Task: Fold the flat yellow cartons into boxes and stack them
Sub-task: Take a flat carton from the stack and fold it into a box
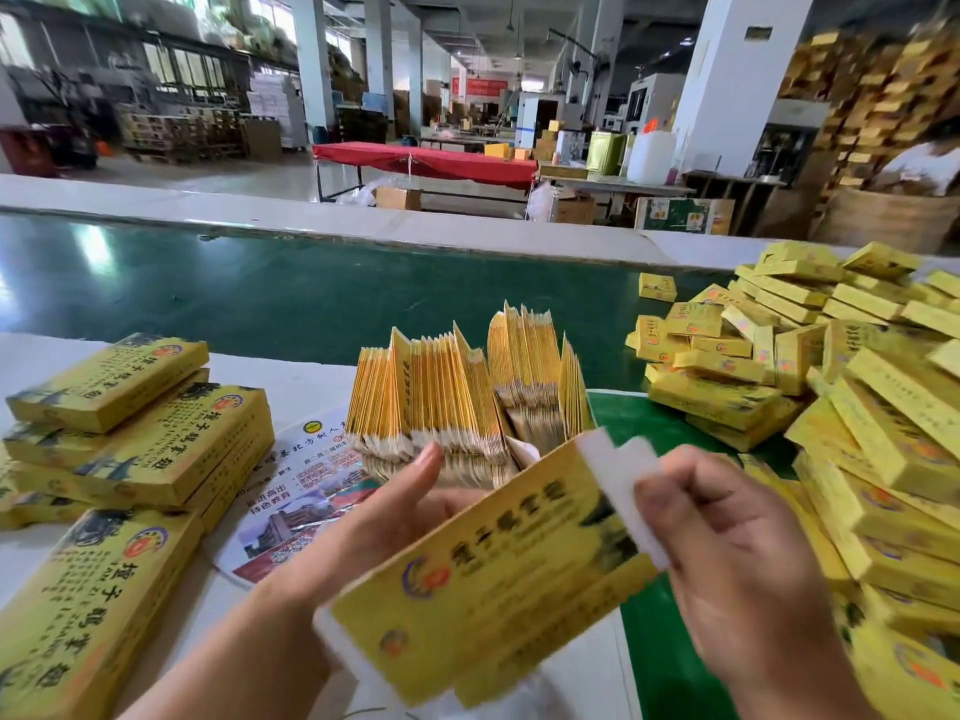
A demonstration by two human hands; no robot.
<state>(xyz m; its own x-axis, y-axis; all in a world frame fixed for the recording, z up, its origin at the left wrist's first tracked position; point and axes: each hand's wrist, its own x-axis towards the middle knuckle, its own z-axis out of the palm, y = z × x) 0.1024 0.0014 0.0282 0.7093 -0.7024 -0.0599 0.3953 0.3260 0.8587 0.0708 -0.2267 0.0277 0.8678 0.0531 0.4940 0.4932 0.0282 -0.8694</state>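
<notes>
Lower centre of frame: the left hand (384, 517) supports the carton (498, 579) from behind, fingers hidden by the panel and thumb raised clear; its grip cannot be told. The carton runs diagonally between both hands, printed face up. Judged light, thin card, stiff along creases, easily dented; best held by panel edges. At its upper right end, the right hand (727, 553) pinches the white end flap (618, 475). Flat blanks (467, 402) stand upright behind; folded boxes (810, 387) are piled at right.
</notes>
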